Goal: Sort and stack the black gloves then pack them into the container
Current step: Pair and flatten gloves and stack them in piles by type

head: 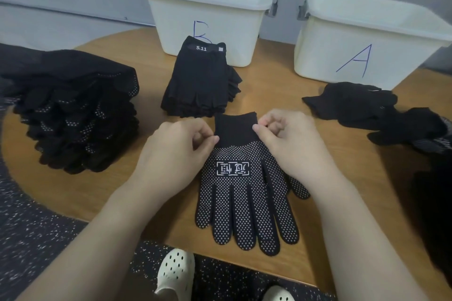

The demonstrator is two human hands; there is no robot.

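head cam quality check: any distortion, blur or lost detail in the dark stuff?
Head view: wide-angle bending curves the wooden table edge and tilts the white plastic bin marked A; soft even light, no glare; the tall stack of black dotted gloves merges into near-featureless black; the dotted glove pinched by both hands stays sharp.

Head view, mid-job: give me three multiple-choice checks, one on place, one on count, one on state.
1. Where is the stack of fingerless gloves?
A. in front of bin B
B. inside bin A
C. on the floor

2. How many white bins stand on the table?
A. one
B. two
C. four

3. How is the dotted glove held?
A. crumpled in one fist
B. pinched at the cuff by both hands
C. untouched

Key: 1 A, it lies against bin B. 2 B, bin B and bin A. 3 B, the left hand and right hand pinch its cuff.
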